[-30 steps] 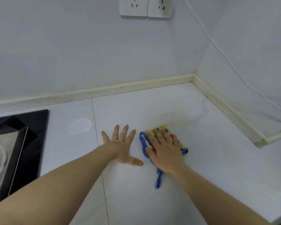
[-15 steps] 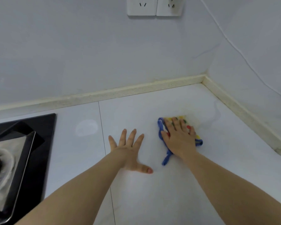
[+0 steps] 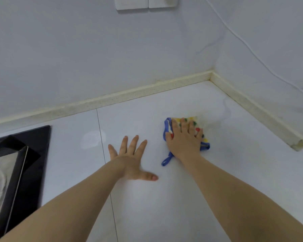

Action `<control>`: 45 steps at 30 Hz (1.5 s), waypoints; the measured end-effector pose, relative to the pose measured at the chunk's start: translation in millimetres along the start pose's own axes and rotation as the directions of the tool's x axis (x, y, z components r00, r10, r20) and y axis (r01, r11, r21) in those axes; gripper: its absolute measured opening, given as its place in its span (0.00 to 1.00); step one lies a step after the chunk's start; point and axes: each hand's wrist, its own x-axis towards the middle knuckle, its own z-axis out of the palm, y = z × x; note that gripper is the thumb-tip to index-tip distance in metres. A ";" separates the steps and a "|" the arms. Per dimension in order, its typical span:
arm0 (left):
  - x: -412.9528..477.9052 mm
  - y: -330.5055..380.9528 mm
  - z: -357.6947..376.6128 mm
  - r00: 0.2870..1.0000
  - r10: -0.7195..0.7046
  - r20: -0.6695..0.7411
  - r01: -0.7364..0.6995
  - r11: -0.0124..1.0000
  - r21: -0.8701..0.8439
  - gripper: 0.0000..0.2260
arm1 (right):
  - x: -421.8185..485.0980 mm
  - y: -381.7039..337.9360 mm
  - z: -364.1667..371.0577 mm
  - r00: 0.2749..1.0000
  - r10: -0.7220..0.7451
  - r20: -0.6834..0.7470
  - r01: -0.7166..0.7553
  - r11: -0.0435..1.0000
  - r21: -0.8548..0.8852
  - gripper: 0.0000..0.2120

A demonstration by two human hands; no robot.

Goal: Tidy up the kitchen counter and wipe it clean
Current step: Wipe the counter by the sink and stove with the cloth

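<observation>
Head view. My left hand (image 3: 129,159) lies flat on the white counter (image 3: 164,206), palm down, with the fingers straight and spread and the thumb stretched toward my right hand; it holds nothing. My right hand (image 3: 184,142) lies palm down on the cloth (image 3: 198,121), fingers extended and slightly apart, pressing it against the counter rather than curling round it. The cloth is yellow with red and green dots and a blue border. It sits beneath my right palm and shows just beyond my right fingertips. Its blue loop (image 3: 166,160) trails onto the counter beside my right wrist, between the two hands. The hands are near each other but apart. A thin seam (image 3: 100,130) in the counter passes under my left wrist. A pale round mark (image 3: 93,139) lies just outward of my left fingers. A black hob (image 3: 33,154) lies well out past my left arm. A cream upstand (image 3: 129,95) edges the counter beyond both hands and turns a corner beyond my right hand. Two wall sockets (image 3: 145,2) sit high above the hands, and a white cable (image 3: 252,52) descends the wall outward of my right hand.
</observation>
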 end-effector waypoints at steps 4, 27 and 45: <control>1.5 0.4 0.8 1.000 -0.016 -0.002 0.016 1.000 -0.012 0.54 | -32.9 -12.5 11.6 0.974 -0.228 -0.001 0.228 0.972 -0.052 0.27; -17.3 32.7 12.2 0.990 0.060 -0.131 -0.065 0.997 -0.039 0.51 | -108.6 114.2 -10.8 0.908 0.416 -0.046 -0.417 0.908 -0.030 0.27; -14.8 129.2 17.2 0.960 0.274 -0.064 -0.264 0.956 0.126 0.57 | -155.2 117.8 1.8 0.940 0.337 -0.051 -0.338 0.941 -0.022 0.33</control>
